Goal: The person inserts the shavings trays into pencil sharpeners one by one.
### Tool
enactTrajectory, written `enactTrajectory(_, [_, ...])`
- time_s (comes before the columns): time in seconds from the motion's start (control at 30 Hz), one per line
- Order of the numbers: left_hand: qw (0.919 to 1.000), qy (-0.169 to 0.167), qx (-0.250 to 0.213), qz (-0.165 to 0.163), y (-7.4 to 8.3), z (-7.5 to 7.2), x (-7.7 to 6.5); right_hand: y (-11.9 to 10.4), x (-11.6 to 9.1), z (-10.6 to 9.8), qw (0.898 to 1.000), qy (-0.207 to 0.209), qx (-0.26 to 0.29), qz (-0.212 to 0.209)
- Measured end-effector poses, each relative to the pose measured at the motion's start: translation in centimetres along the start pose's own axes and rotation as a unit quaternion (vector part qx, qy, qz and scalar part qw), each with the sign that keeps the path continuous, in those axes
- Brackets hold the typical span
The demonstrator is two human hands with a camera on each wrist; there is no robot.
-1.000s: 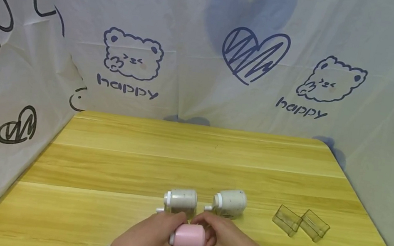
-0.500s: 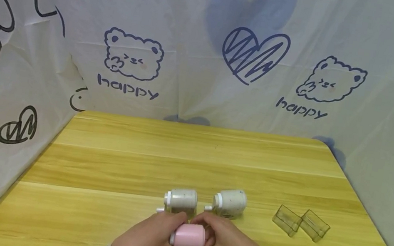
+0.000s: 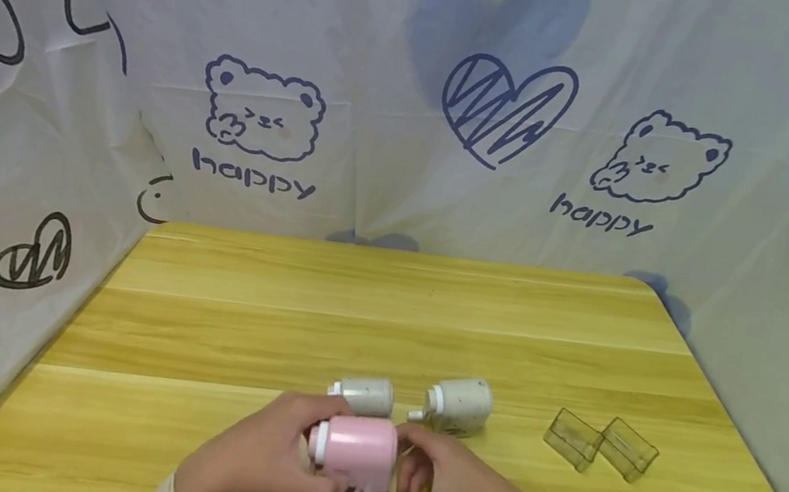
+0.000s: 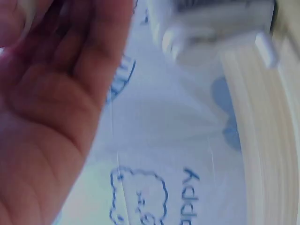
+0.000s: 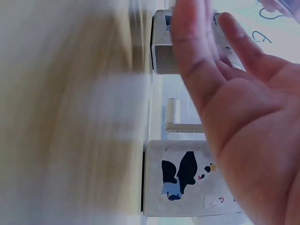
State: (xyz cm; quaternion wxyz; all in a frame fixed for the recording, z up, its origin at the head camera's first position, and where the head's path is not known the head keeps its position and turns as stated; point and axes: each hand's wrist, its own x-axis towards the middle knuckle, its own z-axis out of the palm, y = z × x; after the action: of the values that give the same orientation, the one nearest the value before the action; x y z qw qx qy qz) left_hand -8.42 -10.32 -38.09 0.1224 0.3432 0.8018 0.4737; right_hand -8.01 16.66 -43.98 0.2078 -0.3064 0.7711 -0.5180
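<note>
My left hand [image 3: 268, 447] grips a pink hand-crank pencil sharpener [image 3: 362, 443] from its left side, thumb at the front. A black pattern shows on the sharpener's lower front. Just right of it, my right hand [image 3: 470, 488] has loosely bent fingers around nothing; whether its index fingertip touches the pink body I cannot tell. Behind the hands lie a white sharpener [image 3: 372, 394], partly hidden by the left hand, and a second white sharpener [image 3: 465, 403]. In the right wrist view, a white sharpener [image 5: 187, 183] bears a dark cartoon print beside my right palm [image 5: 258, 122].
Two see-through drawers [image 3: 571, 441] sit on the wooden table [image 3: 386, 304] at the right, corners close together. A printed white cloth [image 3: 392, 44] hangs behind the table and along both sides.
My left hand has raised the pink sharpener and shifted it left, showing its patterned lower part. My right hand stayed in place and no longer holds it. The white sharpeners and drawers have not moved.
</note>
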Motion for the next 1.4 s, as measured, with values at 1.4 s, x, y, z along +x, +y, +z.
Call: enactTrajectory(1.4, [0.9658, 0.106, 0.229, -0.059, -0.6, 2.3, 1.6, 2.4, -12.9, -14.9, 0.849, 0.184, -0.234, 0.436])
